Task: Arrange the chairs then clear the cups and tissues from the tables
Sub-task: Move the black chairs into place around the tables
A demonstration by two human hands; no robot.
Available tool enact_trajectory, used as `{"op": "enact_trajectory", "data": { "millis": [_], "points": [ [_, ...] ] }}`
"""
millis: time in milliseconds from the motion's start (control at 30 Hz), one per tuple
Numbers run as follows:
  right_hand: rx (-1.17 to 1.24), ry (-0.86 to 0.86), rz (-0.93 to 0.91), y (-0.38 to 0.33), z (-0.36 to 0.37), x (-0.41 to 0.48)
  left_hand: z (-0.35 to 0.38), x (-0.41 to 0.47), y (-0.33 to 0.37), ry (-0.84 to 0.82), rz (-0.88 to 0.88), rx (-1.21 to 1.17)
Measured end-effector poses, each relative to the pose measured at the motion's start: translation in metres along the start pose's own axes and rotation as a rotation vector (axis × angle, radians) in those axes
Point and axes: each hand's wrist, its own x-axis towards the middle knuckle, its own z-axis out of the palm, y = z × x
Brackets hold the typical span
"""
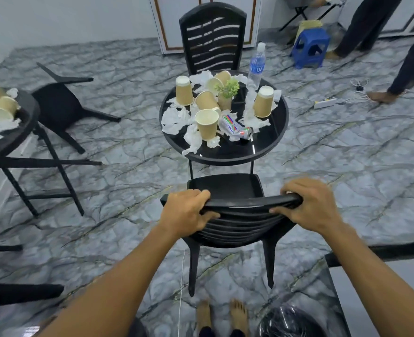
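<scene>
My left hand (185, 212) and my right hand (313, 206) both grip the top rail of a black plastic chair (227, 188) that stands upright in front of me, its seat facing a round black table (277, 132). On that table lie several paper cups (207, 124), some upside down, among crumpled white tissues (174, 117), with a crushed can (236, 128), a small plant (226, 92) and a water bottle (257, 64). A second black chair (213, 37) stands upright at the table's far side. Another chair (62, 103) lies tipped over on the floor at the left.
A second black table (18, 137) at the left edge carries more cups and tissues. A blue stool (310, 47), a power strip (325, 103) with cables and another person's legs (410, 69) are at the far right. A black-lined bin (291, 322) stands by my feet.
</scene>
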Motion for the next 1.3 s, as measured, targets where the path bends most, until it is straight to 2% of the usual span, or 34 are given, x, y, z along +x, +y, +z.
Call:
{"op": "enact_trajectory", "data": {
  "millis": [167,267,367,533,700,1000,1300],
  "points": [
    [-0.033,-0.041,0.094,-0.004,-0.005,0.03,-0.01,0.023,-0.014,-0.058,-0.054,-0.061],
    [-0.06,-0.075,0.123,-0.003,-0.005,0.029,-0.018,0.025,-0.014,-0.153,-0.119,-0.075],
    [-0.068,-0.042,0.084,0.002,-0.003,0.006,-0.014,0.005,0.003,-0.192,-0.107,-0.042],
    [-0.02,0.002,-0.003,0.004,0.004,-0.05,0.001,-0.045,0.034,-0.085,-0.097,-0.025],
    [-0.05,0.054,-0.094,-0.001,0.01,-0.093,0.009,-0.082,0.058,-0.068,-0.055,0.011],
    [-0.015,0.045,-0.072,-0.019,0.018,-0.163,0.013,-0.132,0.091,-0.271,-0.048,0.057],
    [-0.063,0.148,-0.126,-0.025,0.008,-0.113,-0.01,-0.086,0.066,-0.124,-0.044,0.069]
  ]
}}
